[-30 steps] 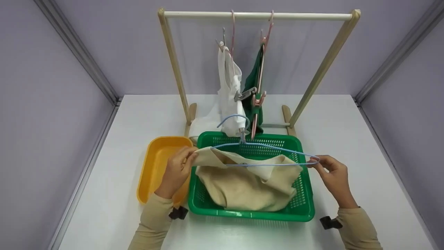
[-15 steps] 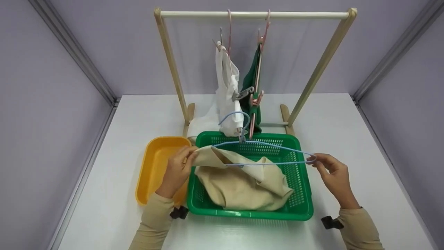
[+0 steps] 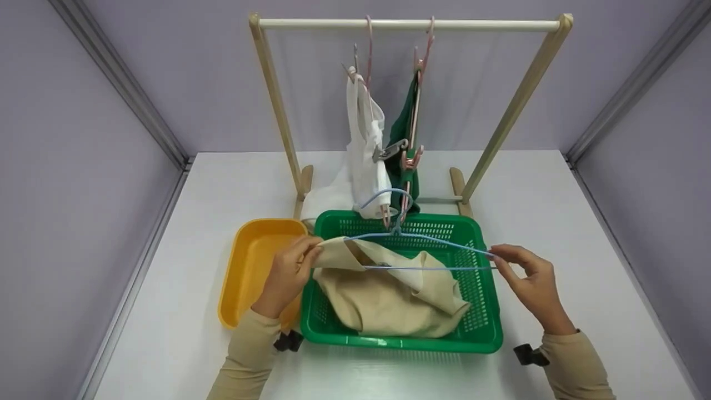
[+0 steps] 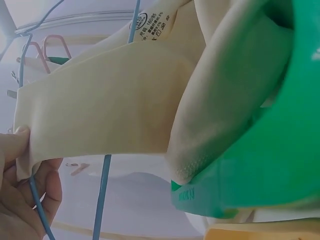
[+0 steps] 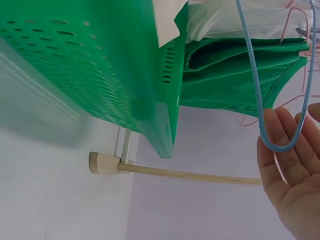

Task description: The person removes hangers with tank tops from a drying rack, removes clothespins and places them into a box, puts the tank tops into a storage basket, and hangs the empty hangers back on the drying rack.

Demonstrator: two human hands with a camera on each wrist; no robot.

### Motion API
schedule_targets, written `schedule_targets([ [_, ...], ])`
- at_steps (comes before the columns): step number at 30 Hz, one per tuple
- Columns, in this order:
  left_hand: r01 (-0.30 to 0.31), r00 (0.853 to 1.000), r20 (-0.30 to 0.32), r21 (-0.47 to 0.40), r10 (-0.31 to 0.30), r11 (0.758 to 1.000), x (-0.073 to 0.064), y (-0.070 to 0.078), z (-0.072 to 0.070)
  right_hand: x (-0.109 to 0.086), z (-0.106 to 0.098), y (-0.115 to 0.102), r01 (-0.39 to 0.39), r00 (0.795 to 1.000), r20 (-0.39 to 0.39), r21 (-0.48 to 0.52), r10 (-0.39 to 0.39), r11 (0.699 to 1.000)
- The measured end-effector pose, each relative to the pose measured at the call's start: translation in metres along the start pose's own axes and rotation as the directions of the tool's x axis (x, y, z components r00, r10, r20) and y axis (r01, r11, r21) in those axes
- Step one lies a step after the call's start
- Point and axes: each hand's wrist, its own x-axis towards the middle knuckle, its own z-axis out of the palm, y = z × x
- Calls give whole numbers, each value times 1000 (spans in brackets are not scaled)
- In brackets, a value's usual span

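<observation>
A blue wire hanger [image 3: 455,269] stretches between both hands over the green basket [image 3: 402,343], its hook pointing away. The left hand [image 3: 284,273] pinches the edge of a beige garment [image 3: 389,308], together with the hanger's left end; in the left wrist view the wire runs out below the cloth [image 4: 100,100]. Most of the garment lies bunched in the basket, and a printed label [image 4: 150,25] shows on its inside. The right hand [image 3: 530,283] holds the bare right end of the hanger between thumb and fingers; its fingers [image 5: 292,155] lie behind the wire loop.
Behind the basket stands a drying rack [image 3: 477,25] with wooden posts. A white garment [image 3: 364,139] and a green garment [image 3: 401,144] hang from it on pink hangers, with clips. A yellow basin [image 3: 244,278] stands left of the basket. Walls enclose the white table [image 3: 555,189].
The right part of the garment has slipped off the hanger and dropped into the basket. The hanger's hook has shifted right and lower. The right hand's fingers have moved slightly inward along the wire.
</observation>
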Motion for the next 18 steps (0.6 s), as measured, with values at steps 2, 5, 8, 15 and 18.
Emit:
schedule_targets([
  [2,-10,1000,-1,-7,10,1000,0,0,1,1,1,0,14,1000,4,-26,-14,1000],
  [5,-19,1000,0,-7,19,1000,0,1,3,1,3,0,37,999,15,-42,-36,998],
  [8,-18,1000,8,0,18,1000,-1,2,5,1,5,1,58,998,30,-38,-57,998],
  [15,-3,1000,17,-15,4,1000,-1,2,7,2,9,0,76,996,48,33,-78,997],
  [18,9,1000,9,-32,-8,999,-1,3,6,2,9,-2,80,996,47,43,-82,996],
])
